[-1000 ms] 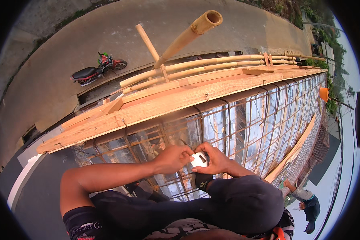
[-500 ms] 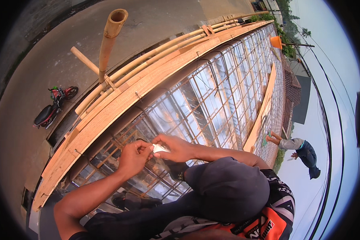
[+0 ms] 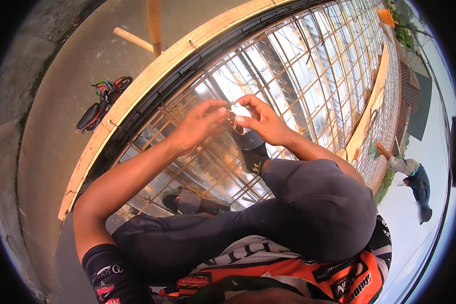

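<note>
My right hand (image 3: pixel 268 124) is closed around a small white rounded object (image 3: pixel 241 112), thumb across its front and fingers over its top. A dark patch shows on the object's left side; its exact kind is unclear. Slightly blurred, my left hand (image 3: pixel 201 122) has its thumb and index fingertips drawn together close beside the object. What the left fingertips hold, if anything, is too small to tell. Both hands are above a grid of steel reinforcing bars (image 3: pixel 283 71) laid over shiny metal sheeting. My bent leg (image 3: pixel 319 207) rises beside my right forearm.
A wooden edge board (image 3: pixel 152 78) curves along the left, with a bamboo pole (image 3: pixel 153 25) beyond it. Below on the pavement is a red and black motorcycle (image 3: pixel 104 104). Another plank (image 3: pixel 372 101) lies across the bars at right, near a co-worker (image 3: pixel 415 180) and an orange bucket (image 3: pixel 386 18).
My view has tilted, so the scene sits differently. Both hands appear higher and farther right in the picture. More of the white object shows, and my left fingers have moved slightly off it.
</note>
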{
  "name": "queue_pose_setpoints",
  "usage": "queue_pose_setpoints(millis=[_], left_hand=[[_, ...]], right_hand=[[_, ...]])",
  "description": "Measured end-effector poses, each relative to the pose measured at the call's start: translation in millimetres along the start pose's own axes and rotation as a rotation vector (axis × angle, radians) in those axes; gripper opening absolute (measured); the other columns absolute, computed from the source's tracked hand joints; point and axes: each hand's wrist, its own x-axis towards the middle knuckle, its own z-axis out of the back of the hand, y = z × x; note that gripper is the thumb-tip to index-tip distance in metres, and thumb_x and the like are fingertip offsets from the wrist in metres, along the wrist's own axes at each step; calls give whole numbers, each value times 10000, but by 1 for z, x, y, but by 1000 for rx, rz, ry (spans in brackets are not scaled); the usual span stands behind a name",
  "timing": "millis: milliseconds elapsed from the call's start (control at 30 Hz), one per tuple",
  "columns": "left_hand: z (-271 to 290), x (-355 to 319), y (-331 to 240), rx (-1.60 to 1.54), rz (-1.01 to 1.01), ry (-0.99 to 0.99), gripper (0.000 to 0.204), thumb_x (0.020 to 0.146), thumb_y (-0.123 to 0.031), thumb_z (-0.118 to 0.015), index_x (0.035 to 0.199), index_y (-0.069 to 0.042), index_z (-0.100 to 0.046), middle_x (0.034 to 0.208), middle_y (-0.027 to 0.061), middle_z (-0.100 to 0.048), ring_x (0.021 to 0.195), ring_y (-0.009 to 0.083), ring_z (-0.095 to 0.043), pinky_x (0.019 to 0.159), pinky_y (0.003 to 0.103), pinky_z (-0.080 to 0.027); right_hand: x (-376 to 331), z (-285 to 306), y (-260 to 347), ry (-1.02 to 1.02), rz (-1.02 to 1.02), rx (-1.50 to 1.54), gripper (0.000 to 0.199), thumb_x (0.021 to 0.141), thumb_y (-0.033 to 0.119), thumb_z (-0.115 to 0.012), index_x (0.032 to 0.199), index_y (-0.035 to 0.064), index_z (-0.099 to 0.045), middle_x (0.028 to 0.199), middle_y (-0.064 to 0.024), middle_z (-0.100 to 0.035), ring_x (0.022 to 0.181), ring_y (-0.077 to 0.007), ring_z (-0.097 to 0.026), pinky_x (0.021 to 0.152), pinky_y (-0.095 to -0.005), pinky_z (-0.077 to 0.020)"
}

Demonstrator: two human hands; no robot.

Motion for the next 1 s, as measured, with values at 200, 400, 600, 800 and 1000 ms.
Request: queue_pose_setpoints(millis=[200,400,600,800,1000], left_hand=[[-1,-36,11,24,-211,28,605,1108,-184,-700,1660,-55,-488,1454,176,-659,1284,218,-665,1092,359,-564],[8,-65,29,63,-288,-166,509,1082,-92,-731,1547,38,-570,1256,125,-752,1097,158,-752,977,305,-620],[3,-80,30,168,-328,-279,318,1115,-152,-713,1357,54,-699,1098,87,-781,985,153,-770,918,309,-634],[2,-81,16,228,-401,-328,241,1096,-143,-738,1215,66,-745,1022,103,-798,917,143,-789,814,281,-641],[-11,-79,-1,194,-394,-268,145,1090,-112,-738,1155,8,-689,1001,70,-769,891,123,-766,809,272,-634]], right_hand=[[14,-22,33,27,-16,500,467,1175,241,-458,1615,90,-417,1455,-226,-656,1289,-367,-716,1110,-536,-593],[31,-47,35,75,-103,241,391,1221,282,-410,1572,114,-449,1370,-94,-678,1180,-219,-732,984,-458,-652],[29,-46,27,122,48,-338,527,1143,321,-669,1569,131,-423,1254,-36,-688,1115,-113,-668,827,-327,-618],[27,-61,23,152,190,-649,685,965,441,-899,1449,73,-584,1234,-76,-694,1131,-176,-668,1020,-359,-531],[23,-51,23,138,162,-384,847,917,330,-951,1574,83,-477,1238,-69,-673,1083,-171,-675,934,-329,-569]])
